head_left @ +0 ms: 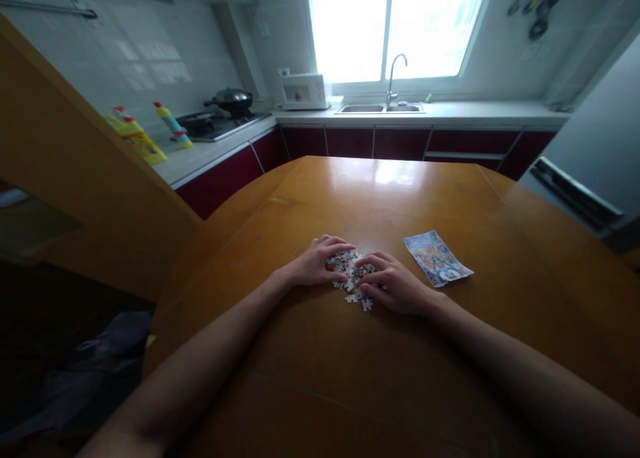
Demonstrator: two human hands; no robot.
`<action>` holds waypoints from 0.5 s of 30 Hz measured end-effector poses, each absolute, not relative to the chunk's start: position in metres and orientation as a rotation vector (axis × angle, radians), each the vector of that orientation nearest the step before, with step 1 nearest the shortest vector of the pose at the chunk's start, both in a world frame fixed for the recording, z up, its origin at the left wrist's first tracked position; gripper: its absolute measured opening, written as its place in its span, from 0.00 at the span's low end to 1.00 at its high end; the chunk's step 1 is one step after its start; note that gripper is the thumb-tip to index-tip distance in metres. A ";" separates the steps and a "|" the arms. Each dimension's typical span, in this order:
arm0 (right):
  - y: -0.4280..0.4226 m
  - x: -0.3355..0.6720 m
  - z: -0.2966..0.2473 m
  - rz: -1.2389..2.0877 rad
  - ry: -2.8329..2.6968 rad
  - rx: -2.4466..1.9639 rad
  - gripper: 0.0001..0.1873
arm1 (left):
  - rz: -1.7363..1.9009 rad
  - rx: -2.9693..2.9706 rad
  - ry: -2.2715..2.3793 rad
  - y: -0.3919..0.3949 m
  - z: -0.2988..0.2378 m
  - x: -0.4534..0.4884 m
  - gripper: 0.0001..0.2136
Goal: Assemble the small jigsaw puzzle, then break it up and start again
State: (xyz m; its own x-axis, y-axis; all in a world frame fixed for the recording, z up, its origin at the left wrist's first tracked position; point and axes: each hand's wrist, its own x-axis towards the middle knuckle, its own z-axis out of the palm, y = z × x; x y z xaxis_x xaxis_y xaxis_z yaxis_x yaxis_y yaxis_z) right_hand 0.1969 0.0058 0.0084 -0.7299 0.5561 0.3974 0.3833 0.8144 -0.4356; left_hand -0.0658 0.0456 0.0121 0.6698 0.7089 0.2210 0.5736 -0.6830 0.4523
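Note:
A small heap of jigsaw puzzle pieces (352,297) lies on the wooden table, some showing pale backs and others bluish or coloured faces. My left hand (320,261) rests at the heap's left side, its fingers apart and curved around the pieces. From the right, my right hand (393,283) reaches over the heap with spread, bent fingers touching pieces. Neither hand visibly grips a single piece, though the fingers hide part of the heap. Right of my right hand lies a colourful printed packet (436,258), flat and slightly creased.
The brown table (310,358) has a rounded edge. Beyond it, a counter carries a microwave (303,91), a sink (367,109) and a stove with a black pot (231,101). Yellow bottles (143,140) stand at left. A fridge (595,131) is at right.

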 end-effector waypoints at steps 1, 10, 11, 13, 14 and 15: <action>0.007 0.197 0.008 0.441 -2.460 -0.708 0.10 | 0.557 2.527 0.981 0.045 0.012 -0.064 0.32; 0.014 0.196 -0.002 0.293 -2.301 -0.980 0.14 | 0.676 2.353 0.683 0.040 0.014 -0.059 0.09; 0.015 0.196 -0.003 0.286 -2.273 -1.012 0.14 | 0.699 2.323 0.679 0.040 0.014 -0.059 0.10; 0.018 0.197 -0.006 0.272 -2.214 -1.077 0.14 | 0.785 2.308 0.741 0.042 0.013 -0.059 0.11; 0.019 0.198 -0.007 0.267 -2.188 -1.104 0.14 | 0.830 2.328 0.807 0.044 0.012 -0.060 0.11; 0.020 0.199 -0.008 0.264 -2.168 -1.124 0.13 | 0.864 2.361 0.883 0.045 0.011 -0.060 0.12</action>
State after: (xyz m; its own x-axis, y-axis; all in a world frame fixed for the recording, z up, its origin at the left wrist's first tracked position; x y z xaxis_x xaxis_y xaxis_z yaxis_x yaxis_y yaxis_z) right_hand 0.1986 0.0203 -0.0082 -0.4024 0.7847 0.4714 0.6488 0.6078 -0.4579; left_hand -0.0597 0.0449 0.0106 0.5939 0.7034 0.3906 0.4058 -0.6811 0.6095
